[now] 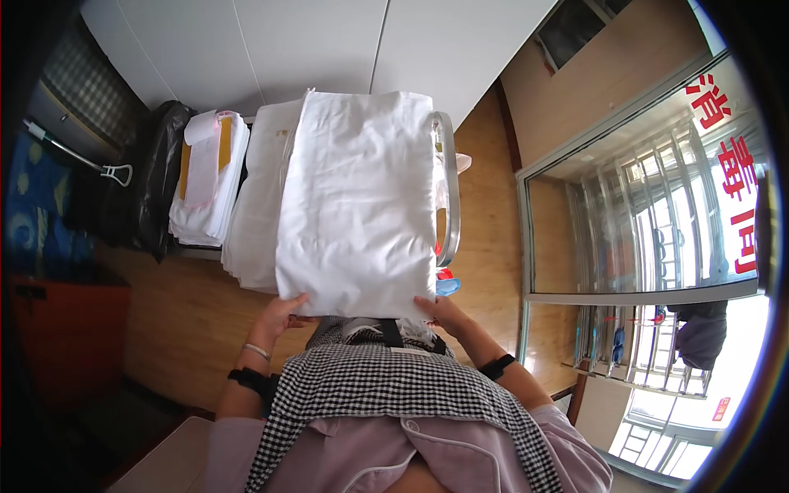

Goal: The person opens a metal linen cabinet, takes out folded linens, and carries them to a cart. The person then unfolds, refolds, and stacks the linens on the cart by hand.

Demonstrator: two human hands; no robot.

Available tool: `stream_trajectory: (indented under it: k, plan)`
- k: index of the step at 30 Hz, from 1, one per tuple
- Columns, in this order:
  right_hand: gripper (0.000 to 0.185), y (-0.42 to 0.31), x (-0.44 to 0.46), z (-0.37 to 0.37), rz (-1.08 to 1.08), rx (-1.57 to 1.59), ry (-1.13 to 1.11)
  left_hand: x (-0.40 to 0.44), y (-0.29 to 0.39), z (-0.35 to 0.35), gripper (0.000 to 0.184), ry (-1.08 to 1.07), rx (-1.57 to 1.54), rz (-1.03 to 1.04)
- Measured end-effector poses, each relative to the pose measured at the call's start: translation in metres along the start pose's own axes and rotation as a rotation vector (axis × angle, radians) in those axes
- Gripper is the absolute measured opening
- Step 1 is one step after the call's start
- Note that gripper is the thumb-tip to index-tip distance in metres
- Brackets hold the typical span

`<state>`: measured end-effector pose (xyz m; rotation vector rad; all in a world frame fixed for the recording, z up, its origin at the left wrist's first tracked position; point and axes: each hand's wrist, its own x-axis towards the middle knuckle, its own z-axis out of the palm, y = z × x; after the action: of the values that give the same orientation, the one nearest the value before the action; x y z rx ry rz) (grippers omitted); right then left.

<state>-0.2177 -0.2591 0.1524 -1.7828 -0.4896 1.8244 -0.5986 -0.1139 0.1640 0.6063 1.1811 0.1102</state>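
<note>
A folded white cloth (362, 197) lies flat in front of me, with small wrinkles across its surface. At its near left corner, my left hand (288, 311) grips the edge, thumb on top and fingers beneath. My right hand (436, 310) holds the near right corner the same way. Under the cloth and to its left, a stack of white folded fabric (256, 197) shows its layered edges. Farther left is another white pile with a pinkish-white paper (201, 164) on it.
A black plastic bag (156, 177) stands left of the piles. A curved metal rail (449, 189) runs along the right side of the cloth. White panels (312, 41) rise behind. A framed glass window (641, 222) is at the right, above wooden flooring (485, 205).
</note>
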Motion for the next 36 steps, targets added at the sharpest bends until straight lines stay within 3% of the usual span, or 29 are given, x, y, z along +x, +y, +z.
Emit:
stream_trajectory:
  k: [2, 4, 6, 13, 15, 16, 19, 24, 26, 30, 32, 33, 35, 36]
  plan:
    - [0.051, 0.003, 0.009, -0.001, 0.012, -0.001, 0.026, 0.004, -0.006, 0.0, 0.051, 0.056, 0.01, 0.059]
    - [0.041, 0.008, 0.025, -0.002, -0.139, -0.185, 0.276, 0.007, -0.006, 0.001, 0.05, 0.113, 0.019, 0.121]
    - [0.042, -0.027, 0.009, 0.005, -0.198, -0.25, 0.319, 0.007, 0.002, 0.007, 0.047, 0.085, -0.217, 0.447]
    - [0.049, -0.061, 0.038, 0.017, -0.195, -0.247, 0.496, 0.018, 0.057, 0.012, 0.045, -0.032, -0.358, 0.291]
    - [0.052, -0.072, 0.037, 0.024, -0.253, -0.345, 0.605, 0.016, 0.067, 0.019, 0.046, 0.099, -0.145, 0.289]
    - [0.052, -0.074, 0.04, 0.021, -0.254, -0.356, 0.598, 0.017, 0.069, 0.018, 0.046, 0.104, -0.157, 0.289]
    - [0.053, -0.089, 0.053, 0.012, -0.232, 0.178, 0.329, 0.025, 0.075, 0.015, 0.048, 0.055, -0.241, 0.245]
    - [0.047, -0.124, 0.05, 0.016, -0.304, 0.08, 0.309, 0.029, 0.096, 0.029, 0.041, 0.128, 0.058, 0.403]
    - [0.044, -0.148, 0.023, 0.025, -0.508, -0.021, 0.298, 0.006, 0.119, 0.035, 0.039, 0.098, 0.063, 0.47]
    - [0.045, -0.185, -0.019, 0.039, -0.589, 0.086, 0.181, -0.023, 0.143, 0.029, 0.035, 0.099, 0.001, 0.697]
    - [0.061, -0.17, 0.004, 0.03, -0.692, -0.12, 0.221, -0.007, 0.134, 0.009, 0.033, 0.091, -0.022, 0.721]
    - [0.061, -0.152, 0.027, 0.022, -0.695, -0.108, 0.232, 0.012, 0.12, -0.004, 0.035, 0.182, 0.128, 0.681]
    - [0.076, -0.111, 0.072, 0.006, -0.442, -0.656, 0.512, 0.056, 0.077, -0.026, 0.041, 0.399, 0.478, 0.653]
    - [0.076, -0.106, 0.071, 0.003, -0.455, -0.642, 0.534, 0.073, 0.063, -0.032, 0.044, 0.531, 0.672, 0.672]
